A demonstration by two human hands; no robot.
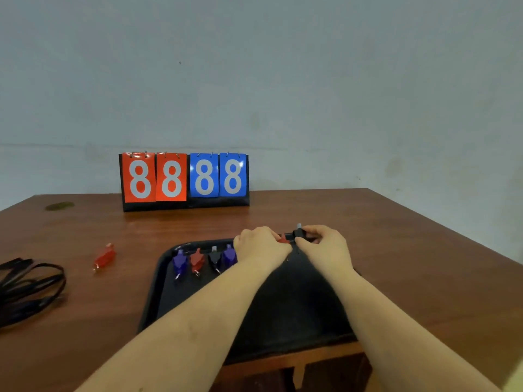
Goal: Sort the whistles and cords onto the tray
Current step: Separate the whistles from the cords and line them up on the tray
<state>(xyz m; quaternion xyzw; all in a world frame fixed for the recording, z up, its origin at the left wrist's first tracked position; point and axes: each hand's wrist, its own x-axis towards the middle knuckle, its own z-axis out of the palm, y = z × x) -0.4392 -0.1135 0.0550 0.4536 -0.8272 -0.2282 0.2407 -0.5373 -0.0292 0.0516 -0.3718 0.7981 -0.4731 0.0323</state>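
Your left hand (261, 244) pinches red whistle (283, 239), right hand (322, 244) pinches black whistle (298, 233), both at tray (164, 278) far edge; small hard plastic, likely light, slick: hold bodies. Cords (28, 287) limp at bench left edge; gather bundled

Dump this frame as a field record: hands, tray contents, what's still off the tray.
left hand: fingers curled at the far tray edge, a red whistle at its fingertips
right hand: grip on a black whistle
tray: black, row of four whistles at its far left, namely blue, red, black, blue
off tray: red whistle and black cords on the table, left of the tray
backdrop: scoreboard reading 88 88
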